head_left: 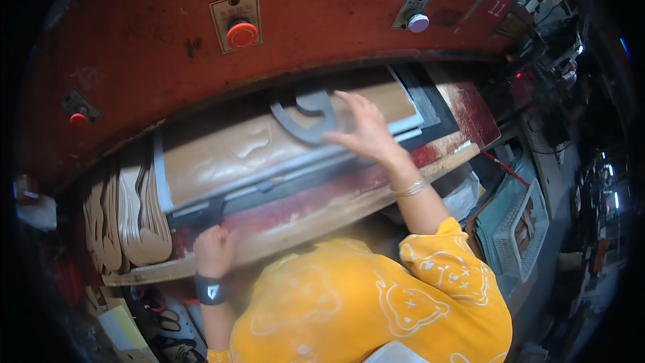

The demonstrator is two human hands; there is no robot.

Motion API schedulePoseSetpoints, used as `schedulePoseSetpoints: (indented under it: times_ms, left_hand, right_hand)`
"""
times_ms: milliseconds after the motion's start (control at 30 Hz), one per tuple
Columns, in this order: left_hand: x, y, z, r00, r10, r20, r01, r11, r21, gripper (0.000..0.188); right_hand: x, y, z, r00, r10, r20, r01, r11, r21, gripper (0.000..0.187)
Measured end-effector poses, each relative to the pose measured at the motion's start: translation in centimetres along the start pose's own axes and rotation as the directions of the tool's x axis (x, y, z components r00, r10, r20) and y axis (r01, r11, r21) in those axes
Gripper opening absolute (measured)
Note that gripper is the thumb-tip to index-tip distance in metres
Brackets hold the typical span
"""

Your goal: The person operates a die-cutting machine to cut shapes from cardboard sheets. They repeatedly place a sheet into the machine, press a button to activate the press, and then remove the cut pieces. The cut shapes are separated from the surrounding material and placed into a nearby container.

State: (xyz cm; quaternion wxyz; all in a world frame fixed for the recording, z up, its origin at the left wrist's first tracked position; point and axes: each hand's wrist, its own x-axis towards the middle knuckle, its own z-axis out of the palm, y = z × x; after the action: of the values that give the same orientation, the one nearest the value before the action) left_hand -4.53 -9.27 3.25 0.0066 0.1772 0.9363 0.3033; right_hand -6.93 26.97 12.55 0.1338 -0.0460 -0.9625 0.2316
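A grey, curved cutting die (312, 133) with an open middle lies over the tan sheet material (235, 154) under the red machine. My right hand (366, 128) has its thumb and fingertips at the die's right edge and appears to grip it; motion blurs both slightly. Light blue-grey edges show around the tan sheet, with dark sheets beneath. By the front edge of the worn red bed (302, 210), my left hand (215, 252) is closed in a fist. A dark, blurred strip rises just beyond it, and whatever is inside the fist is hidden.
Stacked tan cut pieces (141, 222) stand on the bed's left end. Across the red machine front (154, 33) are a large red button (242, 35), a smaller red one (79, 120) and a pale knob (418, 23). A white plastic basket (523, 235) sits low at right.
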Motion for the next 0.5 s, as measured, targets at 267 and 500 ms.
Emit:
schedulePoseSetpoints:
  times_ms: [267,500]
  left_hand:
    - [1.0,0.1,-0.4,0.967,-0.073,0.246,0.079,0.997,-0.012,0.032]
    - [2.9,0.1,-0.9,0.973,0.016,0.228,0.006,0.995,-0.098,0.032]
  right_hand:
    - [6.2,-1.2,6.4,0.982,0.041,0.184,-0.024,0.995,-0.092,0.086]
    - [6.5,5.4,0.0,0.989,0.001,0.148,-0.015,0.995,0.095,0.07]
